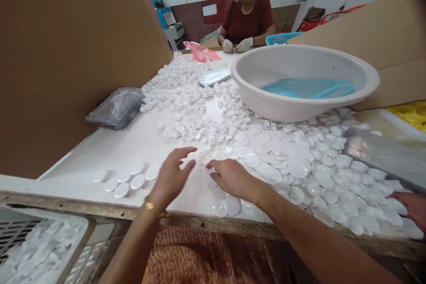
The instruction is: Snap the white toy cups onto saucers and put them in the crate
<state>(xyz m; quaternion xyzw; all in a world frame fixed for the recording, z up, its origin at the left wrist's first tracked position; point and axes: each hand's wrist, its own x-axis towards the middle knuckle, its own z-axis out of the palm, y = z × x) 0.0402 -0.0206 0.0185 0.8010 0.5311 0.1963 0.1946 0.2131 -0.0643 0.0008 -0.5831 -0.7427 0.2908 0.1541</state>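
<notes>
My left hand (175,173) hovers over the white tabletop with its thumb and fingers apart, holding nothing. Just left of it, several small white toy cups (137,182) lie grouped near the front edge. My right hand (231,178) reaches in from the right, index finger bent and thumb a little apart, with nothing visible between them. Beside that hand spreads a heap of small white plastic saucers (296,166). Beyond both hands lies a pile of tiny white cups (196,126). Some pale pieces under my right fingers are blurred.
A large whitish basin (299,108) holding a blue tray (306,88) stands on the right. Cardboard (66,53) walls the left, beside a plastic-wrapped pack (116,108). A pink scoop (201,52) and a gloved co-worker (248,17) are across the table. A crate (80,253) sits lower left.
</notes>
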